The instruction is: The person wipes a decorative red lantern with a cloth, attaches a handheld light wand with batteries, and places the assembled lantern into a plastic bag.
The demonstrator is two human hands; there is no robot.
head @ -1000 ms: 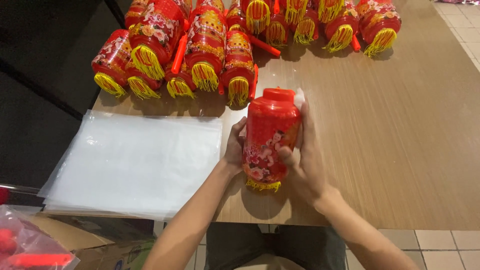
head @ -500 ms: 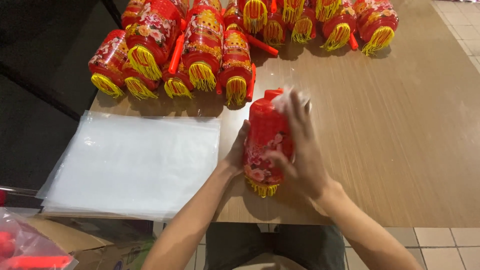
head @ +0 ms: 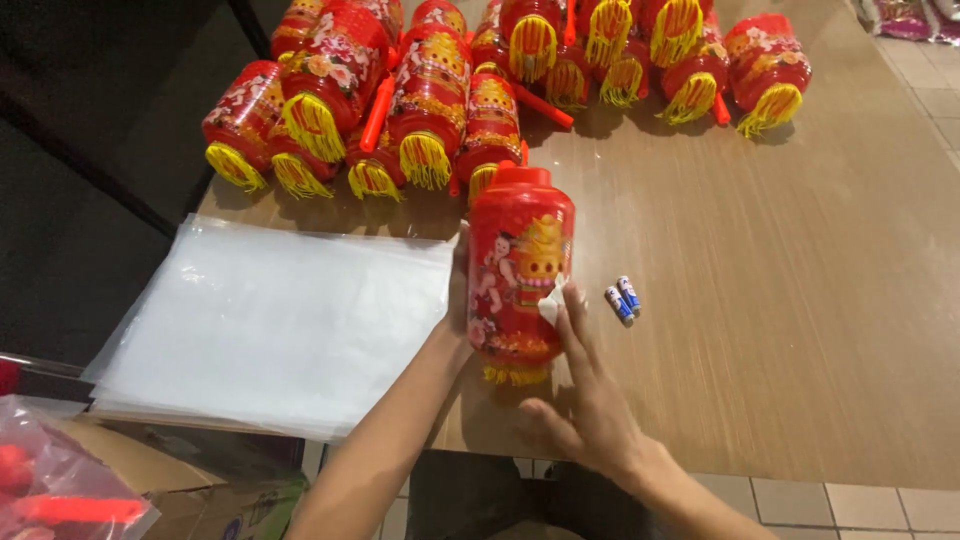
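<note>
1. At the tabletop's (head: 820,330) near edge, a red lantern (head: 520,265) lies with its yellow fringe toward the person.
2. Left hand (head: 458,305): mostly hidden behind the lantern's left side; grip cannot be told.
3. Right hand (head: 590,405): open, fingertips (head: 572,300) on the lantern's right side.
4. Two small batteries (head: 622,299) lie just right of the lantern.
5. Clear plastic bags (head: 275,325) are stacked left; more lanterns (head: 430,100) are piled behind.

The lantern (head: 520,270) I see is red with a gold-and-figure print and yellow fringe, beside two blue-and-white batteries (head: 621,300) on brown woodgrain table (head: 800,300).
</note>
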